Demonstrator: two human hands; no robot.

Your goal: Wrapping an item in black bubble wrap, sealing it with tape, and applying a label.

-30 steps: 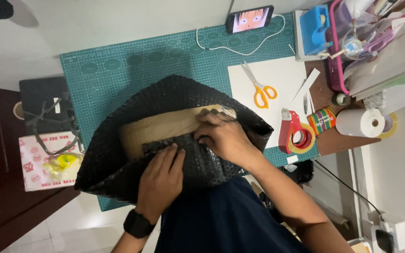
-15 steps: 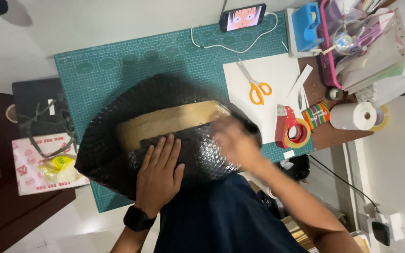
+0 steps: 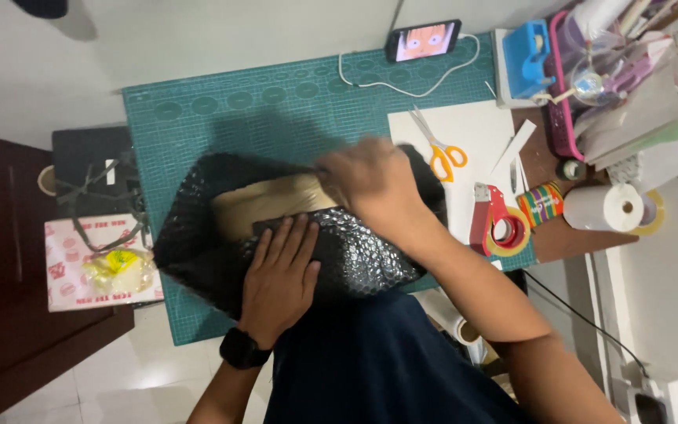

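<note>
Item: brown box (image 3: 276,200) in black bubble wrap (image 3: 198,251), centre of frame, on green mat (image 3: 221,118).

From the left I log: pink box (image 3: 68,263) at the left edge; my left hand (image 3: 280,275) open, palm flat on the wrap's folded flap, black watch (image 3: 243,349) on the wrist; my right hand (image 3: 370,180), blurred, at the box's upper right edge, grip not readable; orange scissors (image 3: 437,149) on white sheet (image 3: 472,129); red tape dispenser (image 3: 496,224); paper roll (image 3: 606,208), right.
</note>
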